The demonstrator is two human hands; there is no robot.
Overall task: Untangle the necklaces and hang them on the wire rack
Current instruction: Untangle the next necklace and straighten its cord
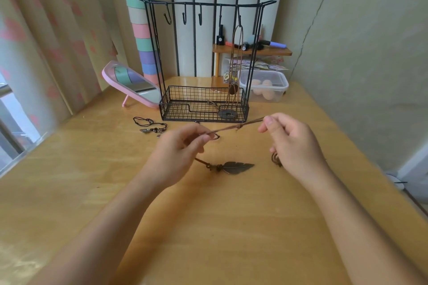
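As I stretch it, my left grip point(176, 157) and right grip point(294, 143) pinch the cord point(228, 129).
Slack would loosen its knot point(239, 126).

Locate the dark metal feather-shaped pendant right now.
Head view, centre: the feather pendant lies on the wooden table between the left hand and right hand, below the brown cord they pinch.

Black wire rack point(180, 111) stands on wooden table point(208, 215); pink-framed mirror point(132, 81) to its left, clear plastic box point(266, 76) behind its right.
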